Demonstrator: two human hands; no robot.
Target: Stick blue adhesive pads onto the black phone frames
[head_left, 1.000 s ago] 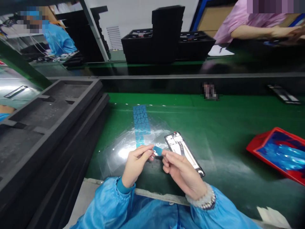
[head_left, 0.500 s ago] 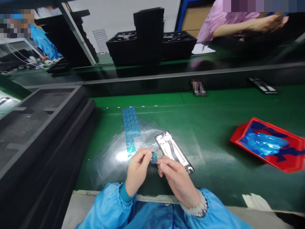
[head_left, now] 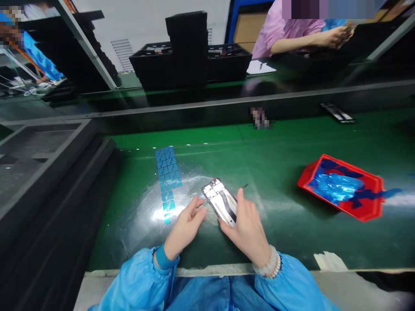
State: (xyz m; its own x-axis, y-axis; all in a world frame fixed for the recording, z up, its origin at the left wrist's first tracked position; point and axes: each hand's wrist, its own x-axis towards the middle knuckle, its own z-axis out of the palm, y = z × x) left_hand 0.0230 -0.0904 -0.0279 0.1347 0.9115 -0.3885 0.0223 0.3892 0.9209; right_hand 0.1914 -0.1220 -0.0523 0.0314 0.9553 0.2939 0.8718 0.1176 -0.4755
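An opened smartphone (head_left: 216, 196), its inside showing a white battery area and a dark flex cable, lies tilted in front of me. My right hand (head_left: 248, 229) spans its lower end, thumb at the left edge and fingers by the right edge, hiding that end. A thin dark strip (head_left: 245, 185) sticks out beside those fingertips. Just left of the phone is my left hand (head_left: 186, 222), fingers curled toward the thumb; whatever is between them is too small to make out. Further left, a sheet of blue film stickers (head_left: 168, 166) lies on the green mat (head_left: 275, 172).
On the right stands a red bin (head_left: 366, 211) with crumpled blue film (head_left: 339, 188). Stacked black trays (head_left: 97, 160) border the left side. Another phone part (head_left: 337, 113) lies at the back right. Beyond the ledge are black boxes (head_left: 189, 56) and a co-worker's arm (head_left: 301, 43).
My hands have parted. The small blue piece between my fingers is no longer visible there. My right hand has moved onto the phone. The whole view has shifted slightly.
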